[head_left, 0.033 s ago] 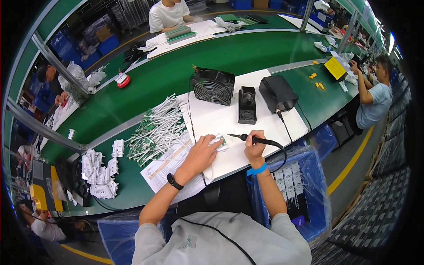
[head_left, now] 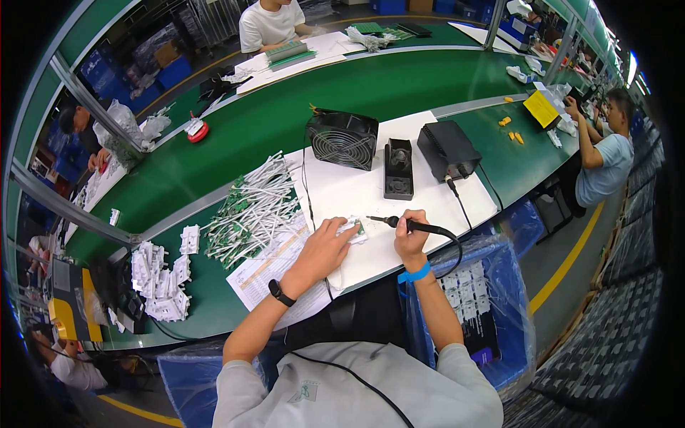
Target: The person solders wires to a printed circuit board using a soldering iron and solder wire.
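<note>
In the middle of the bench my left hand (head_left: 325,250) reaches over a small white plastic housing (head_left: 360,236) with a piece of green circuit board in it. Its fingertips hold the housing down against the white board (head_left: 371,260); the thumb side is partly hidden. My right hand (head_left: 409,241) is closed around the handle of a soldering iron (head_left: 392,222). The iron's tip points left, close to the housing; whether it touches cannot be made out. Left of my left hand lies a heap of white wires with green circuit boards (head_left: 250,207), beside a printed sheet (head_left: 267,274).
A black fan (head_left: 342,139), a black iron stand (head_left: 399,170) and a black soldering station (head_left: 449,150) stand behind my hands. White housings (head_left: 160,282) are piled at the left. A blue plastic-lined bin (head_left: 510,321) sits below my right arm. Co-workers sit around the green line.
</note>
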The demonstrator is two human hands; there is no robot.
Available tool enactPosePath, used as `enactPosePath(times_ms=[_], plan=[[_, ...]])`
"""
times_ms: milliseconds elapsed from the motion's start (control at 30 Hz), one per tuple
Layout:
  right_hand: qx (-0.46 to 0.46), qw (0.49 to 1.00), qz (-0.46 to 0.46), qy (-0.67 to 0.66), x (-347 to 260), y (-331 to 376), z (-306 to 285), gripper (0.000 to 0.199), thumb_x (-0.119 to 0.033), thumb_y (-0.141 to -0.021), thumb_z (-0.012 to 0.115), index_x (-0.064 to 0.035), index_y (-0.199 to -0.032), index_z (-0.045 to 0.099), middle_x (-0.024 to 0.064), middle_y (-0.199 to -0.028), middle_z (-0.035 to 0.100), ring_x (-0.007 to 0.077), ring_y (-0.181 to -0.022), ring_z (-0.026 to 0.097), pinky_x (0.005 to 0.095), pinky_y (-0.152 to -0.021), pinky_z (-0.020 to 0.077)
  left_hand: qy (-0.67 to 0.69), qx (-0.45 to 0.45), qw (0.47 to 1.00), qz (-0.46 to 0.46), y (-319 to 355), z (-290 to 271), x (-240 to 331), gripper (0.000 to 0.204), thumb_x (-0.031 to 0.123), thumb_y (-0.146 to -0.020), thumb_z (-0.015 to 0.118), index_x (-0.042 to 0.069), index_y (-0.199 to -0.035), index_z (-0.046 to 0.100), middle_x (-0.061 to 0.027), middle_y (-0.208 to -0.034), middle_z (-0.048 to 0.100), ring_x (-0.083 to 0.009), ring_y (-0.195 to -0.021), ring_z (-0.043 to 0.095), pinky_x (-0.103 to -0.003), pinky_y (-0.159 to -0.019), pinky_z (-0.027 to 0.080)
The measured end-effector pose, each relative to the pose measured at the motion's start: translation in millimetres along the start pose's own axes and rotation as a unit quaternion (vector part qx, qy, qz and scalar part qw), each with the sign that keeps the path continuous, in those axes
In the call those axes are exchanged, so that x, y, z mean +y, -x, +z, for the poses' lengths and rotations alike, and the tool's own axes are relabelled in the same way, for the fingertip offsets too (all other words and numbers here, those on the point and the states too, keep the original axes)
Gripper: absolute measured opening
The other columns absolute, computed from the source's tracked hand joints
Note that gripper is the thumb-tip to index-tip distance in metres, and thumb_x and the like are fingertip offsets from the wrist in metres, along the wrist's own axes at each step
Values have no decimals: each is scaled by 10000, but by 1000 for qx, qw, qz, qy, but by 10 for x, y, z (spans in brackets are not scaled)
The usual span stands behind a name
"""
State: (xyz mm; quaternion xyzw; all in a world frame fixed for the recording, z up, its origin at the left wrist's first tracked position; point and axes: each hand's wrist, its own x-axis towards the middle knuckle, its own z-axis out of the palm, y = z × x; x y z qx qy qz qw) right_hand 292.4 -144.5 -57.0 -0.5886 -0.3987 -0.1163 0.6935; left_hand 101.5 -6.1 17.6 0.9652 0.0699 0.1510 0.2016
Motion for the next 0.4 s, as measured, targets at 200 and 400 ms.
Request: enactPosePath(times_ms=[200,400], plan=[[-47,999,8,-17,-81,-22,0,135,-106,-904,657,-35,-912,543,36,-607,540,119,-497,485,281,-481,390,7,-41,999,-14,-61,-67,9,444,83,-894,649,105,-1337,620,-143,-1278,580,-339,-1170,573,-421,-934,527],[-87,996,4,15,-123,-76,-6,152,-124,-905,676,-30,-901,557,45,-596,546,140,-489,498,288,-479,393,-10,-38,999,-5,-69,-60,-20,449,74,-868,657,101,-1315,622,-137,-1273,582,-305,-1151,580,-391,-897,553]])
